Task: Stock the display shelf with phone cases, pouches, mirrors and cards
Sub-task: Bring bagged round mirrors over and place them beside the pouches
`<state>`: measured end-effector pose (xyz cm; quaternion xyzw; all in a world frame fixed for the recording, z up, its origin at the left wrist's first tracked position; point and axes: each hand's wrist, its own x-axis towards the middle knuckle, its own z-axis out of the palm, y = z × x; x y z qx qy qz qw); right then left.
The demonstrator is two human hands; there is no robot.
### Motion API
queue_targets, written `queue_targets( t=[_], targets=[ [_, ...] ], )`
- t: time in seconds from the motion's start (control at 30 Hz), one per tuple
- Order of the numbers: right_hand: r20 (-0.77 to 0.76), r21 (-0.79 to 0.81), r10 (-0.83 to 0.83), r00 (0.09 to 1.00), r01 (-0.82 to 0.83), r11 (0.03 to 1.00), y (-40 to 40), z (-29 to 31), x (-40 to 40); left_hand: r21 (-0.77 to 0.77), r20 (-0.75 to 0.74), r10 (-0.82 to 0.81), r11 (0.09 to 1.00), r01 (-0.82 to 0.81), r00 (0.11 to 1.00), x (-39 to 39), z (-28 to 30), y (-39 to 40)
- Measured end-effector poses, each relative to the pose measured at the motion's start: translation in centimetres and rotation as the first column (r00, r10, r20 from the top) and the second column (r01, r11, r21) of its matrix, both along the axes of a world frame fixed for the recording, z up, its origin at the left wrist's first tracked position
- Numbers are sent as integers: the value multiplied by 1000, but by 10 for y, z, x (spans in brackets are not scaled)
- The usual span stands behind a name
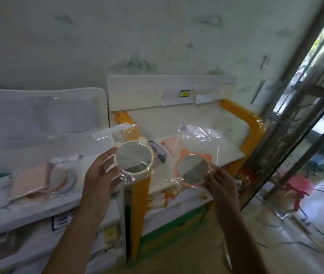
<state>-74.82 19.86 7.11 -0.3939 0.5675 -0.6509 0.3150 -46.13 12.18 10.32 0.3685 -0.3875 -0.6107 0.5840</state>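
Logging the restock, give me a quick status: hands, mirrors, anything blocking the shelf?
Left hand holds bagged cream mirror. Right hand holds bagged orange mirror. Both over white shelf; purple case lies there.

A cream-framed round mirror (134,159) in clear plastic; an orange-framed round mirror (192,170) (bear-eared); a white display shelf (234,153) with yellow-orange edging.

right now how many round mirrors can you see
2, both bagged in clear plastic: the cream mirror in the left hand, the orange mirror in the right hand. More may be hidden among packets on the left shelf.
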Motion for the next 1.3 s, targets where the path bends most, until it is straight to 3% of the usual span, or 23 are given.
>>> queue_targets(
  t=[0.27, 0.77, 1.0, 1.3],
  targets=[
    [-47, 28, -133, 990, 134, 991, -38, -3, -85, -57, 34, -124, 990, 126, 992, -113, 7, -63],
    [-70, 114, -233, 970, 239, 964, -159, -13, -213, 35, 41, -33, 999, 32, 999, -244, -1, -189],
    [-87, 141, -171, 981, 182, 973, -224, -29, -251, 57, 37, 95, 994, -97, 995, -268, -15, -227],
    [-79, 215, 110, 991, -91, 972, -315, -53, -302, 66, 95, 311, 946, -317, 946, -315, -31, -245]
  ],
)
